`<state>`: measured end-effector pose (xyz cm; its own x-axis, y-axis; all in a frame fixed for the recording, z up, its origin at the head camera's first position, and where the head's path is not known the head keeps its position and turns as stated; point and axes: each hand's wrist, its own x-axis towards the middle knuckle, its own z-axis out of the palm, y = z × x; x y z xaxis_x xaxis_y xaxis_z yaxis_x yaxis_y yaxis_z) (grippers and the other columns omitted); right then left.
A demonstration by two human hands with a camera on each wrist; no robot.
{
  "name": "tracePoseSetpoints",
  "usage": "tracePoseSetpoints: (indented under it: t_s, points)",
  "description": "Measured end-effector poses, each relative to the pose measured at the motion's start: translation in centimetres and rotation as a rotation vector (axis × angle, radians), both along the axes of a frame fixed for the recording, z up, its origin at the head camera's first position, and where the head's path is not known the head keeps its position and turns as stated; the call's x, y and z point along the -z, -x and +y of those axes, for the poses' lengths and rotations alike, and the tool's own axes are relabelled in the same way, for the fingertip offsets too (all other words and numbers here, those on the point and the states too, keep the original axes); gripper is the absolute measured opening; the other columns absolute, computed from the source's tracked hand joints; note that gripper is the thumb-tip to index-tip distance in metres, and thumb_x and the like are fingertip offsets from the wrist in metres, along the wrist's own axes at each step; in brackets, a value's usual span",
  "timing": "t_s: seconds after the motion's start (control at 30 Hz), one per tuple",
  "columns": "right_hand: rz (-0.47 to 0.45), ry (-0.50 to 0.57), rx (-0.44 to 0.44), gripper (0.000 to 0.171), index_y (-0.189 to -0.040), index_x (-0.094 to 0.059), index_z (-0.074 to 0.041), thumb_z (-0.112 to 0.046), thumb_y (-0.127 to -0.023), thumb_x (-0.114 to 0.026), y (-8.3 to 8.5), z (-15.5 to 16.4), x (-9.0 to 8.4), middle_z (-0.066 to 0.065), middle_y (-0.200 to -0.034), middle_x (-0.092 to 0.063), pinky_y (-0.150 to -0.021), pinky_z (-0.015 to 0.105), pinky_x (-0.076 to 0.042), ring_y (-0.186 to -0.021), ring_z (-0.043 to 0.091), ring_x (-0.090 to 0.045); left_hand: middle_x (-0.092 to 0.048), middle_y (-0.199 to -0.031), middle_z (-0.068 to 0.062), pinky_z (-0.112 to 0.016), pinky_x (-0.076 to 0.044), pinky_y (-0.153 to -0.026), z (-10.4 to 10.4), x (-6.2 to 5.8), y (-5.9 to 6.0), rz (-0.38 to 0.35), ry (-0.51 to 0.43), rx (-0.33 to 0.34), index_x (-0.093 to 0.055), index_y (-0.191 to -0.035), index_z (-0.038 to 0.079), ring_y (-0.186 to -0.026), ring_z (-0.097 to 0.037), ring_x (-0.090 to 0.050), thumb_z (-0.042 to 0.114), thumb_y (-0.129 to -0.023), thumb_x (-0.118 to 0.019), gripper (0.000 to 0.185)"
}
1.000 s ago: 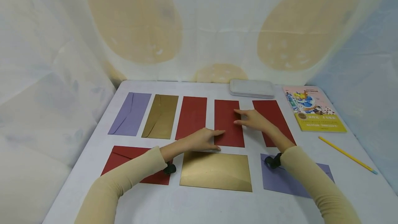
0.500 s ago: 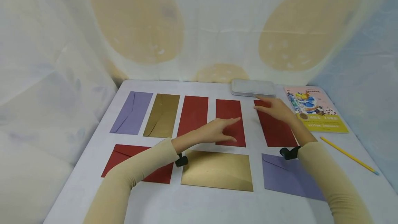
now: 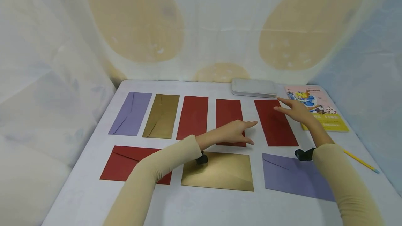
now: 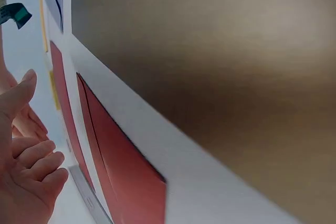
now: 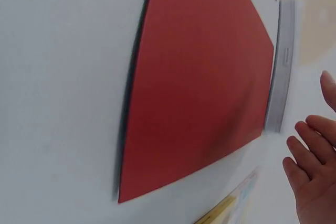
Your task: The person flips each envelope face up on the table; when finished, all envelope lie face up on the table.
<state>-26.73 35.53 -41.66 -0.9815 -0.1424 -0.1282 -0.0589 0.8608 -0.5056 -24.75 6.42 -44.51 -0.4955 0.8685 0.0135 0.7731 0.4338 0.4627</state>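
Note:
My left hand (image 3: 233, 132) hovers over the right edge of the middle red envelope (image 3: 228, 109), index finger and thumb stretched to the right, holding nothing. My right hand (image 3: 296, 111) is at the upper right corner of the slanted red envelope (image 3: 277, 128), index and thumb extended over its edge. In the right wrist view, the fingers (image 5: 310, 150) are loosely spread beside the same red envelope (image 5: 194, 93). Another red envelope (image 3: 193, 116) lies left of the middle one. Below the left hand is a wide gold envelope (image 3: 220, 175).
Farther left in the back row lie a purple envelope (image 3: 128, 114) and a narrow gold envelope (image 3: 161, 116). A red envelope (image 3: 125, 163) and a purple envelope (image 3: 289, 173) flank the front row. Behind are a pale flat case (image 3: 253, 87), a book (image 3: 326, 119) and a yellow pencil (image 3: 361, 161).
Both hands have moved right. The right hand went from the middle red envelope to the slanted one's far corner; the left hand crossed over the middle envelope. The envelopes have stayed in place.

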Motion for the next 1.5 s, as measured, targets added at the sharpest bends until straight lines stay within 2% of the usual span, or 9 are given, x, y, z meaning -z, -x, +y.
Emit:
tracePoseSetpoints:
  t_s: [0.07, 0.13, 0.33, 0.47, 0.7, 0.93, 1.23, 1.33, 1.5]
  points:
    - [-0.021, -0.02, 0.006, 0.079, -0.151, -0.026, -0.004, -0.05, -0.094, -0.055, -0.1, 0.6, 0.2, 0.036, -0.146, -0.029, -0.095, 0.073, -0.029, -0.131, 0.057, -0.027, -0.048, -0.144, -0.007, -0.014, -0.038, -0.095, 1.0, 0.0, 0.1, 0.01, 0.04, 0.005, -0.033, -0.151, 0.009, -0.115, -0.01, -0.056, 0.043, -0.087, -0.07, 0.082]
    - [-0.05, -0.032, 0.008, 0.08, -0.151, -0.025, -0.002, -0.05, -0.094, -0.055, -0.1, 1.0, 0.3, 0.037, -0.145, -0.028, -0.093, 0.073, -0.03, -0.13, 0.058, -0.027, -0.044, -0.147, -0.006, -0.016, -0.034, -0.102, 2.0, 0.0, 0.1, 0.029, 0.089, 0.006, -0.032, -0.151, 0.01, -0.13, -0.01, -0.045, 0.046, -0.087, -0.069, 0.082]
    - [-0.106, -0.073, 0.011, 0.082, -0.15, -0.024, 0.001, -0.053, -0.095, -0.051, -0.3, 1.9, 0.6, 0.039, -0.143, -0.029, -0.093, 0.071, -0.033, -0.128, 0.058, -0.029, -0.044, -0.147, -0.002, -0.015, -0.034, -0.101, 4.8, -0.5, -0.2, 0.055, 0.153, 0.019, -0.032, -0.151, 0.01, -0.13, -0.009, -0.045, 0.047, -0.087, -0.069, 0.083]
    - [-0.117, -0.069, 0.01, 0.082, -0.149, -0.025, 0.002, -0.053, -0.095, -0.051, -0.3, 2.0, 0.8, 0.039, -0.142, -0.03, -0.093, 0.071, -0.032, -0.128, 0.058, -0.029, -0.042, -0.148, -0.002, -0.015, -0.031, -0.104, 6.2, -0.3, -0.3, 0.076, 0.179, 0.02, -0.031, -0.151, 0.009, -0.133, -0.009, -0.041, 0.048, -0.086, -0.069, 0.084]
    - [-0.112, -0.037, -0.019, 0.079, -0.149, -0.026, 0.001, -0.048, -0.095, -0.056, -0.5, 1.6, 1.3, 0.036, -0.143, -0.033, -0.091, 0.071, -0.034, -0.128, 0.058, -0.03, -0.035, -0.153, -0.001, -0.019, -0.028, -0.108, 8.1, 0.6, -0.7, 0.127, 0.311, -0.054, -0.03, -0.152, 0.011, -0.139, -0.013, -0.032, 0.057, -0.083, -0.067, 0.09]
    - [-0.093, 0.003, -0.091, 0.077, -0.148, -0.029, 0.003, -0.04, -0.093, -0.062, -0.8, 1.2, 1.4, 0.032, -0.145, -0.032, -0.093, 0.07, -0.033, -0.13, 0.056, -0.029, -0.03, -0.155, 0.0, -0.021, -0.027, -0.109, 8.6, 0.7, -1.1, 0.149, 0.406, -0.118, -0.031, -0.152, 0.012, -0.141, -0.014, -0.027, 0.063, -0.082, -0.064, 0.093]
    - [-0.111, 0.003, -0.134, 0.072, -0.146, -0.033, 0.005, -0.035, -0.094, -0.062, -0.9, 1.1, 0.8, 0.031, -0.144, -0.034, -0.095, 0.069, -0.033, -0.129, 0.054, -0.033, -0.038, -0.151, 0.002, -0.024, -0.041, -0.099, 8.0, 0.6, -1.4, 0.174, 0.388, -0.131, -0.041, -0.148, 0.014, -0.138, -0.012, -0.035, 0.061, -0.083, -0.065, 0.084]
    - [-0.128, 0.021, -0.126, 0.069, -0.145, -0.034, 0.005, -0.034, -0.095, -0.061, -0.7, 1.1, 0.6, 0.032, -0.143, -0.036, -0.095, 0.069, -0.033, -0.129, 0.053, -0.034, -0.041, -0.149, 0.001, -0.022, -0.041, -0.099, 7.8, 0.5, -1.5, 0.185, 0.373, -0.124, -0.043, -0.147, 0.013, -0.136, -0.01, -0.037, 0.06, -0.083, -0.065, 0.082]
    - [-0.17, 0.129, -0.063, 0.065, -0.147, -0.034, 0.003, -0.032, -0.097, -0.057, -0.4, 1.4, 0.6, 0.03, -0.145, -0.036, -0.099, 0.067, -0.031, -0.132, 0.051, -0.03, -0.044, -0.147, 0.0, -0.021, -0.042, -0.097, 7.6, 0.6, -1.5, 0.195, 0.341, -0.115, -0.045, -0.145, 0.011, -0.133, -0.009, -0.04, 0.059, -0.084, -0.066, 0.081]
